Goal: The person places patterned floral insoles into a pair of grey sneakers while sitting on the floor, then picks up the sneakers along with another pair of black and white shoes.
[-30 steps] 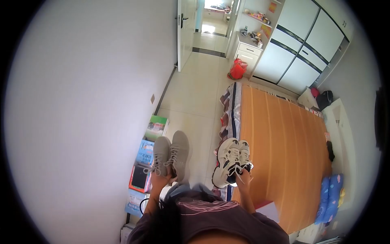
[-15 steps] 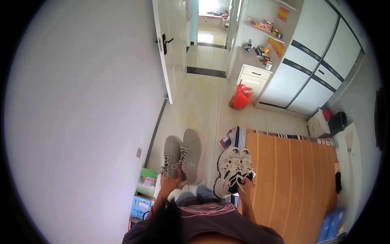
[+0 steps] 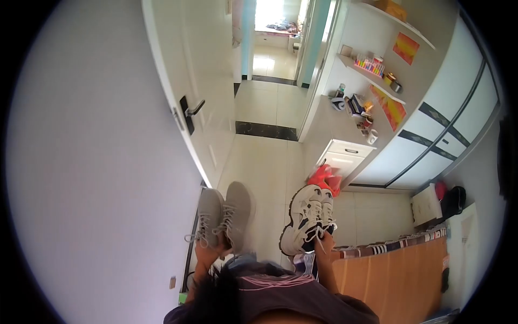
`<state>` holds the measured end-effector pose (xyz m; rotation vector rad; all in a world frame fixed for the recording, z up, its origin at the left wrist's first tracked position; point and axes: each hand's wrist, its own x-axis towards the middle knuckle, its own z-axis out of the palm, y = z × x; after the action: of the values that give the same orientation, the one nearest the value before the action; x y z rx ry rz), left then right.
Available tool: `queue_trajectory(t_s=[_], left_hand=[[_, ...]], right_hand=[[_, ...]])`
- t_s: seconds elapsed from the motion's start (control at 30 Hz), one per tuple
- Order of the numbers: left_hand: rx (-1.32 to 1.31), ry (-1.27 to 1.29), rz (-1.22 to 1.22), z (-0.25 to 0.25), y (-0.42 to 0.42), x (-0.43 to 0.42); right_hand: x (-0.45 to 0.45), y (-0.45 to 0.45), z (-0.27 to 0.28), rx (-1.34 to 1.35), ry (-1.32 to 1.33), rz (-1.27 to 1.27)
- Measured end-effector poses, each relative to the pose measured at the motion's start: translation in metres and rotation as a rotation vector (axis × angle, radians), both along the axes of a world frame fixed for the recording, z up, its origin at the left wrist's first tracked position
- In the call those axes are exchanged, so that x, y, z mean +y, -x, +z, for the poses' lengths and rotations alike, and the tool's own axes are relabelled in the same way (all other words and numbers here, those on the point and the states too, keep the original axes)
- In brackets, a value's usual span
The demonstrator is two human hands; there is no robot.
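My left hand (image 3: pixel 209 252) grips a pair of grey lace-up shoes (image 3: pixel 236 216) by their heel ends, toes pointing forward and laces dangling. On the other side, my right hand (image 3: pixel 324 245) is closed on the heels of a pair of white and black sneakers (image 3: pixel 303 221). Both pairs hang in the air in front of my body, apart from each other. The sneakers sit edge to edge, one partly behind the other. Fingers of both hands are partly hidden by the shoes.
An open white door (image 3: pixel 189 81) stands at left beside the wall. Ahead, a doorway crosses a dark threshold strip (image 3: pixel 266 130). A white cabinet (image 3: pixel 345 154) with a red bag (image 3: pixel 325 181) stands right of it. A bed with an orange-brown mat (image 3: pixel 386 289) lies at lower right.
I have moved forward toward the doorway, so the door and cabinet look nearer and the bed has slid back. Both pairs of shoes stay in my hands.
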<state>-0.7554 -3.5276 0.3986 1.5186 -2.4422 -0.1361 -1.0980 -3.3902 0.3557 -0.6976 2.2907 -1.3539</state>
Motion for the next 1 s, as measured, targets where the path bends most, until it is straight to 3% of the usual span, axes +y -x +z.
queue_trajectory(t_s=[0.07,0.13,0.17,0.3,0.37,0.4,0.43,0.47,0.53,0.57,0.6,0.67,0.73,0.8,0.87,0.93,1.0], left_hand=[[-0.098,0.082,-0.134,0.025,0.040,-0.065],[0.388,-0.196,0.238,0.034,0.078,-0.134],[0.383,-0.047,0.163,0.011,0.089,-0.181],[0.415,-0.002,-0.024,-0.055,0.139,-0.339],[0.659,-0.452,0.205,-0.020,0.198,-0.404],[0.657,-0.439,0.218,-0.024,0.211,-0.433],[0.456,-0.218,0.079,-0.026,0.228,-0.458],[0.443,-0.172,0.038,-0.027,0.245,-0.487],[0.416,-0.078,-0.039,-0.026,0.280,-0.545],[0.575,-0.177,0.075,-0.021,0.296,-0.574],[0.640,-0.230,0.110,-0.023,0.303,-0.599],[0.775,-0.326,0.186,-0.027,0.317,-0.649],[0.510,-0.187,0.108,-0.040,0.332,-0.714],[0.321,0.003,0.003,-0.059,0.349,-0.781],[0.541,-0.087,0.153,-0.067,0.374,-0.844],[0.514,-0.132,0.141,-0.097,0.391,-0.914],[0.514,-0.146,0.106,-0.114,0.423,-0.999]], right_hand=[[-0.044,0.035,-0.026,0.111,-0.184,-0.046],[-0.100,0.057,-0.032,0.096,-0.096,-0.157],[-0.131,0.069,-0.033,0.110,-0.150,-0.199],[-0.258,0.129,-0.069,0.066,-0.226,-0.277],[-0.334,0.168,-0.089,0.084,-0.174,-0.261],[-0.367,0.179,-0.081,0.010,-0.170,-0.223],[-0.393,0.194,-0.075,-0.059,-0.170,-0.188],[-0.430,0.215,-0.099,0.005,-0.126,-0.160],[-0.510,0.240,-0.094,0.152,-0.144,-0.140],[-0.548,0.254,-0.099,0.052,-0.035,-0.092],[-0.591,0.261,-0.069,0.030,-0.099,-0.073],[-0.655,0.273,-0.060,0.063,-0.060,0.016],[-0.730,0.287,-0.055,-0.061,0.050,0.046],[-0.808,0.304,-0.065,0.039,-0.074,0.081],[-0.882,0.324,-0.082,0.042,-0.043,0.074],[-0.946,0.342,-0.094,-0.109,-0.054,0.082],[-1.011,0.360,-0.086,-0.021,-0.063,0.022]])
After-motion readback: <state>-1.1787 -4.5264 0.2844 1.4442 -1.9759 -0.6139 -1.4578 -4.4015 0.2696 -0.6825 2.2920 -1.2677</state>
